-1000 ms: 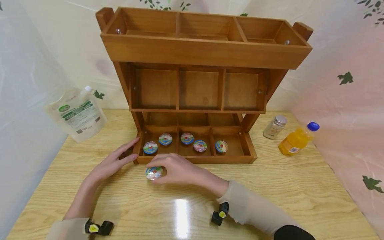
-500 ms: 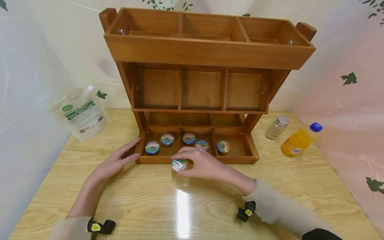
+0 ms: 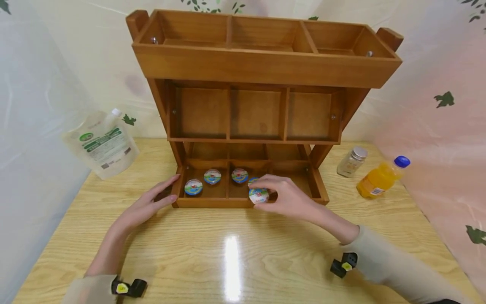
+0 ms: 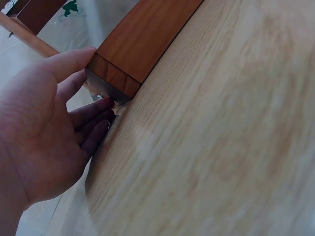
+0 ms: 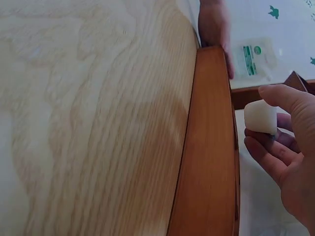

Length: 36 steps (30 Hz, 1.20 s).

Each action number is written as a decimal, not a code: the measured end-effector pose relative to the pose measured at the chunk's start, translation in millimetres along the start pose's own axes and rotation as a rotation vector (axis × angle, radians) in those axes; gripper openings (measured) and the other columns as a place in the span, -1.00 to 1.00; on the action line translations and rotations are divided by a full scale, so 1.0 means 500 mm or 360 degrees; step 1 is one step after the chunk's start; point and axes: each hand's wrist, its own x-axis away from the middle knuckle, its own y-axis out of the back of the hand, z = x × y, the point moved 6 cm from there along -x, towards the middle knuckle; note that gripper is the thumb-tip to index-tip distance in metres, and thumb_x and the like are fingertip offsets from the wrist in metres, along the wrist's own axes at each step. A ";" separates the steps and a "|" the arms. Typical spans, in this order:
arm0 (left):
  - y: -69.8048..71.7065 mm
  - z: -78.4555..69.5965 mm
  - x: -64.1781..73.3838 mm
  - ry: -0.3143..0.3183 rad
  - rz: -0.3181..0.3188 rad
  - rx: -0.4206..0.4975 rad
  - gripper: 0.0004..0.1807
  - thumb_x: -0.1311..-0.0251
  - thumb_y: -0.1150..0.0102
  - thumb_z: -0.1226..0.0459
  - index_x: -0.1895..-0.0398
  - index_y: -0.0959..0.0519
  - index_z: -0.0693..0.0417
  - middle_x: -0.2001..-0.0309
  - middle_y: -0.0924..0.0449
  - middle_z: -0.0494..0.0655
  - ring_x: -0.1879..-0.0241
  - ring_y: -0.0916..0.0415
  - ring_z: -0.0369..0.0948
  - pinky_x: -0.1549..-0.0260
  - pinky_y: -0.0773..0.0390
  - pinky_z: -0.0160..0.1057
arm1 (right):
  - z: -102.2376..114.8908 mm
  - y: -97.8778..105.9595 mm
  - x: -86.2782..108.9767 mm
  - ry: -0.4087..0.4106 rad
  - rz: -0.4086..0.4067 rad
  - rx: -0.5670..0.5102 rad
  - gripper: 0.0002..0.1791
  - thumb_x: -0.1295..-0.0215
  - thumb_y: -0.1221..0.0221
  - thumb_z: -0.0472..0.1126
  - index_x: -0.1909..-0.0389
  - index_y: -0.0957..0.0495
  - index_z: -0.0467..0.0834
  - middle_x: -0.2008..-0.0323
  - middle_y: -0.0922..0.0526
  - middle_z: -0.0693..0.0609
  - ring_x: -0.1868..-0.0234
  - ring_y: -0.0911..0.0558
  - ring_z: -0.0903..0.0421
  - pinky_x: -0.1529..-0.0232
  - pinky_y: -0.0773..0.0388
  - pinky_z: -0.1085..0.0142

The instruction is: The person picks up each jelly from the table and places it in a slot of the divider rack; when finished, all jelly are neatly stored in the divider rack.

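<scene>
My right hand pinches a small jelly cup with a printed foil lid, over the front edge of the wooden rack's bottom tray. Its pale side shows in the right wrist view between thumb and fingers. Two similar cups lie in the left compartment, the nearer one a blue-rimmed cup. Another cup sits in the middle compartment, and one more is mostly covered by the held cup. With extended fingers, my left hand touches the tray's left end.
The three-tier wooden rack leans forward at its top shelf, above the hands. A spouted pouch stands at left. On the right are a silver-lidded jar and an orange drink bottle.
My right hand has carried the jelly cup rightward and away from me, from the table before the left compartment to the tray's middle. My left hand has kept its place at the tray's end.
</scene>
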 end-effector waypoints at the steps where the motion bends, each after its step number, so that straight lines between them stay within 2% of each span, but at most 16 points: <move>1: 0.000 0.000 -0.001 0.0000 0.0003 0.0000 -0.28 -0.53 -0.03 -0.05 -0.66 -0.03 -0.40 -0.69 0.08 0.01 -0.66 0.20 0.22 -0.47 0.03 0.48 | -0.004 0.009 0.003 0.0000 -0.0014 -0.0013 -0.51 -0.21 -0.48 -0.07 -0.17 -0.70 -0.01 -0.08 -0.71 0.13 0.10 -0.67 0.20 0.25 -0.69 0.29; 3: -0.001 -0.001 -0.002 -0.0001 0.0008 -0.0001 -0.28 -0.53 -0.03 -0.05 -0.66 -0.02 -0.41 -0.69 0.09 0.01 -0.66 0.20 0.22 -0.47 0.03 0.48 | -0.014 0.026 0.008 -0.0004 -0.0046 -0.0012 -0.53 -0.21 -0.48 -0.09 -0.15 -0.70 -0.06 -0.04 -0.72 0.12 0.16 -0.66 0.22 0.27 -0.69 0.30; 7: -0.002 -0.002 -0.002 -0.0003 0.0008 -0.0003 -0.28 -0.54 -0.02 -0.05 -0.66 -0.02 -0.39 -0.69 0.09 0.02 -0.66 0.20 0.23 -0.47 0.03 0.48 | -0.030 0.058 0.017 -0.0036 -0.0125 0.0065 -0.54 -0.19 -0.49 -0.07 -0.11 -0.70 -0.06 -0.01 -0.74 0.11 0.15 -0.67 0.24 0.21 -0.70 0.26; 16: -0.002 -0.003 0.001 0.0011 0.0001 0.0003 -0.27 -0.53 -0.04 -0.05 -0.66 -0.03 -0.39 -0.69 0.08 0.02 -0.66 0.19 0.23 -0.47 0.02 0.48 | -0.068 0.114 0.025 -0.0092 -0.0227 0.0237 -0.50 -0.16 -0.52 -0.11 -0.12 -0.69 -0.13 0.01 -0.75 0.03 0.10 -0.73 0.13 0.07 -0.72 0.15; 21: -0.001 -0.004 0.000 0.0015 0.0003 0.0004 -0.28 -0.53 -0.04 -0.06 -0.66 -0.03 -0.42 -0.69 0.09 0.01 -0.66 0.20 0.23 -0.47 0.03 0.49 | -0.111 0.141 0.027 -0.0211 -0.0255 0.0307 -0.52 -0.18 -0.50 -0.11 -0.12 -0.69 -0.12 0.06 -0.75 -0.01 0.19 -0.69 0.11 0.17 -0.68 0.22; 28: -0.002 -0.003 0.001 0.0012 0.0005 0.0016 -0.27 -0.53 -0.04 -0.05 -0.66 -0.03 -0.38 -0.69 0.09 0.02 -0.66 0.21 0.23 -0.48 0.04 0.48 | -0.180 0.157 0.031 -0.0362 -0.0207 0.0396 -0.49 -0.22 -0.47 -0.10 -0.16 -0.65 -0.19 0.07 -0.74 -0.14 0.25 -0.69 0.02 0.28 -0.61 0.27; 32: -0.001 -0.001 0.001 0.0009 0.0003 0.0015 -0.27 -0.53 -0.04 -0.04 -0.66 -0.03 -0.38 -0.69 0.09 0.01 -0.66 0.21 0.23 -0.47 0.03 0.48 | -0.200 0.157 0.032 -0.0367 -0.0183 0.0462 -0.48 -0.24 -0.46 -0.10 -0.18 -0.65 -0.21 0.04 -0.74 -0.16 0.24 -0.69 0.00 0.28 -0.61 0.21; 36: -0.001 -0.001 0.000 0.0016 -0.0001 0.0006 -0.27 -0.53 -0.04 -0.06 -0.66 -0.02 -0.41 -0.69 0.09 0.00 -0.66 0.20 0.22 -0.47 0.03 0.48 | -0.211 0.151 0.032 -0.0323 -0.0172 0.0552 -0.49 -0.22 -0.47 -0.12 -0.16 -0.65 -0.23 0.03 -0.75 -0.17 0.16 -0.71 -0.06 0.18 -0.66 0.07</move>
